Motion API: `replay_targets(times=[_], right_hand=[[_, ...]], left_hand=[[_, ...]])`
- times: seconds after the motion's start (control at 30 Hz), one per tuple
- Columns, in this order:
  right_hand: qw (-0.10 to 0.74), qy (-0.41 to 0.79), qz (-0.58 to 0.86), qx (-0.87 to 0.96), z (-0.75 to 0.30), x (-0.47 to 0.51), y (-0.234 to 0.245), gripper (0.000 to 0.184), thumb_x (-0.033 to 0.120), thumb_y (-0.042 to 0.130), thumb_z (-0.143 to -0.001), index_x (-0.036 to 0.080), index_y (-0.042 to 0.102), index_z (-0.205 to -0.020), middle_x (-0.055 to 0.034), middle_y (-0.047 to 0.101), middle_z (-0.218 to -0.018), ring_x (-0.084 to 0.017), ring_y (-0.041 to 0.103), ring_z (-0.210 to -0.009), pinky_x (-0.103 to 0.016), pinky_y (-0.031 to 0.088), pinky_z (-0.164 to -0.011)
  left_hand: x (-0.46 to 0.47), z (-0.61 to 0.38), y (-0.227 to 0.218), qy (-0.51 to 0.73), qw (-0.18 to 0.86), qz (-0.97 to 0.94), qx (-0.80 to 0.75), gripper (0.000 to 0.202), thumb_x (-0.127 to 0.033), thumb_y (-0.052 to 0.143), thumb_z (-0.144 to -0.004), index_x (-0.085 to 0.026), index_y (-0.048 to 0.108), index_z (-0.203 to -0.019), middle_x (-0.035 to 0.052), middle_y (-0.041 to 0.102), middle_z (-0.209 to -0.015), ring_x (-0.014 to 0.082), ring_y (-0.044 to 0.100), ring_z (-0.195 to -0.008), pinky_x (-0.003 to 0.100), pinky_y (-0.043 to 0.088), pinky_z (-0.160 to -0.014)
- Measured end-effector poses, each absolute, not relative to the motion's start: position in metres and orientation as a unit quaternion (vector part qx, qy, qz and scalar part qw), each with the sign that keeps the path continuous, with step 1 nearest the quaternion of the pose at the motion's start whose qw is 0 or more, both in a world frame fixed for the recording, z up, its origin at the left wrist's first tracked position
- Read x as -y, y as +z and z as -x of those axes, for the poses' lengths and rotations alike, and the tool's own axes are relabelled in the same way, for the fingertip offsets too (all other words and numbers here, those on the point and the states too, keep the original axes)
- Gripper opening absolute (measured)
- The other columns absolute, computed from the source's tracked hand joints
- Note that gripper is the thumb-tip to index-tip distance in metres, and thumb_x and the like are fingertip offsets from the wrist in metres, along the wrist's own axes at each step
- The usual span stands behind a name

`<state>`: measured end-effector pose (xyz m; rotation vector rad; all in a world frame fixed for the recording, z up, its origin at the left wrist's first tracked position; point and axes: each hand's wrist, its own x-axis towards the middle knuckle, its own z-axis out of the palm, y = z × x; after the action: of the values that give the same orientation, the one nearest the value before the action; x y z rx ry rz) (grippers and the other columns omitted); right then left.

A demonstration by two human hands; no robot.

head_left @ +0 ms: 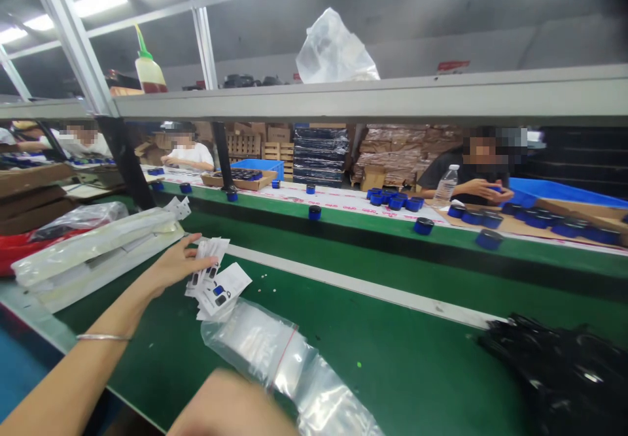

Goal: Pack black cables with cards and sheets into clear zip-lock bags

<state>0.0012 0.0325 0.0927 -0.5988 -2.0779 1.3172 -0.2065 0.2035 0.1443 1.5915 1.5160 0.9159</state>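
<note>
My left hand (179,261) reaches forward over the green belt (392,344), fingers spread, resting on a fanned stack of small white printed cards (214,280). A thin bracelet (103,337) circles that wrist. My right hand (230,404) shows only as a blurred shape at the bottom edge, next to a row of clear plastic bags (284,357); its fingers are hidden.
Long clear bags of packaging (93,246) lie at the left. A heap of black items (564,370) sits at the right. Blue round caps (392,198) dot the far bench, where several other people work. A shelf (343,96) above holds a bottle (148,70) and a plastic bag (333,50).
</note>
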Motion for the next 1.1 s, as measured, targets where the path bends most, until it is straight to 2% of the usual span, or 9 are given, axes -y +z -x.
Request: replay_targets(times=[0.1,0.3,0.43,0.53,0.7,0.77,0.87,1.0,1.1], right_hand=[[0.443,0.542,0.374,0.608,-0.013,-0.068,0.097,0.031,0.039,0.056,-0.087,0.014,0.052,-0.105,-0.0108,0.056,-0.107,-0.023,0.052,-0.102,-0.045,0.041,-0.091],[0.447,0.675,0.309,0.499,-0.045,-0.104,0.105,0.058,0.068,0.060,-0.070,0.016,0.057,-0.098,-0.0076,0.062,-0.096,-0.018,0.060,-0.088,-0.033,0.048,-0.077],[0.461,0.673,0.315,0.485,-0.080,-0.086,0.093,0.055,0.060,0.076,-0.058,0.013,0.062,-0.084,-0.0040,0.064,-0.073,-0.012,0.057,-0.062,-0.025,0.045,-0.059],[0.522,0.604,0.368,0.476,-0.113,-0.064,0.075,0.048,0.055,0.076,-0.062,0.014,0.061,-0.082,-0.0024,0.064,-0.071,-0.012,0.055,-0.060,-0.025,0.042,-0.058],[0.568,0.454,0.460,0.510,-0.168,-0.030,0.045,0.031,0.045,0.073,-0.068,0.017,0.059,-0.073,0.0004,0.063,-0.071,-0.017,0.056,-0.071,-0.031,0.043,-0.073],[0.552,0.402,0.503,0.530,-0.185,-0.018,0.037,0.022,0.035,0.072,-0.069,0.017,0.059,-0.070,0.0016,0.061,-0.068,-0.018,0.055,-0.071,-0.031,0.042,-0.072],[0.530,0.338,0.557,0.543,-0.198,-0.005,0.028,0.010,0.024,0.066,-0.073,0.018,0.060,-0.079,0.0007,0.063,-0.076,-0.019,0.057,-0.075,-0.031,0.042,-0.074],[0.509,0.295,0.572,0.572,-0.196,-0.001,0.017,0.032,0.013,0.054,-0.077,0.019,0.052,-0.109,-0.0041,0.063,-0.101,-0.020,0.059,-0.095,-0.032,0.043,-0.086],[0.478,0.269,0.576,0.605,-0.194,-0.005,0.015,0.025,0.009,0.046,-0.077,0.018,0.053,-0.100,-0.0052,0.064,-0.095,-0.019,0.061,-0.093,-0.030,0.046,-0.084]], left_hand=[[-0.184,0.198,0.156,0.390,0.428,-0.614,-0.536,0.098,-0.054,0.077,-0.058,-0.020,0.030,-0.137,0.0069,0.068,-0.099,0.0255,0.066,-0.094,0.036,0.052,-0.081],[-0.142,0.132,0.147,0.392,0.585,-0.613,-0.358,0.085,-0.069,0.075,-0.045,-0.018,0.055,-0.110,0.0112,0.070,-0.105,0.0338,0.065,-0.095,0.042,0.055,-0.076],[-0.125,0.083,0.125,0.376,0.624,-0.631,-0.267,0.083,-0.072,0.070,-0.051,-0.021,0.056,-0.115,0.0103,0.069,-0.108,0.0330,0.064,-0.098,0.040,0.054,-0.077],[-0.112,0.048,0.107,0.331,0.640,-0.659,-0.217,0.093,-0.081,0.063,-0.044,-0.019,0.060,-0.113,0.0122,0.069,-0.105,0.0354,0.063,-0.097,0.042,0.053,-0.077],[-0.093,-0.006,0.081,0.305,0.597,-0.713,-0.205,0.031,-0.041,0.068,-0.076,-0.022,0.069,-0.100,0.0055,0.068,-0.097,0.0241,0.061,-0.096,0.037,0.043,-0.091],[-0.091,-0.023,0.070,0.296,0.586,-0.729,-0.194,0.015,-0.027,0.064,-0.079,-0.021,0.072,-0.090,0.0058,0.066,-0.098,0.0226,0.060,-0.097,0.035,0.041,-0.093],[-0.090,-0.041,0.050,0.287,0.588,-0.729,-0.199,0.020,-0.017,0.066,-0.072,-0.020,0.069,-0.091,0.0068,0.062,-0.103,0.0238,0.058,-0.103,0.037,0.041,-0.096],[-0.087,-0.057,0.027,0.283,0.600,-0.717,-0.213,0.047,-0.017,0.068,-0.066,-0.023,0.056,-0.110,0.0085,0.054,-0.120,0.0256,0.052,-0.118,0.040,0.037,-0.103],[-0.084,-0.062,0.024,0.284,0.577,-0.732,-0.224,0.043,-0.021,0.068,-0.068,-0.021,0.056,-0.109,0.0107,0.053,-0.122,0.0261,0.052,-0.117,0.039,0.038,-0.102]])
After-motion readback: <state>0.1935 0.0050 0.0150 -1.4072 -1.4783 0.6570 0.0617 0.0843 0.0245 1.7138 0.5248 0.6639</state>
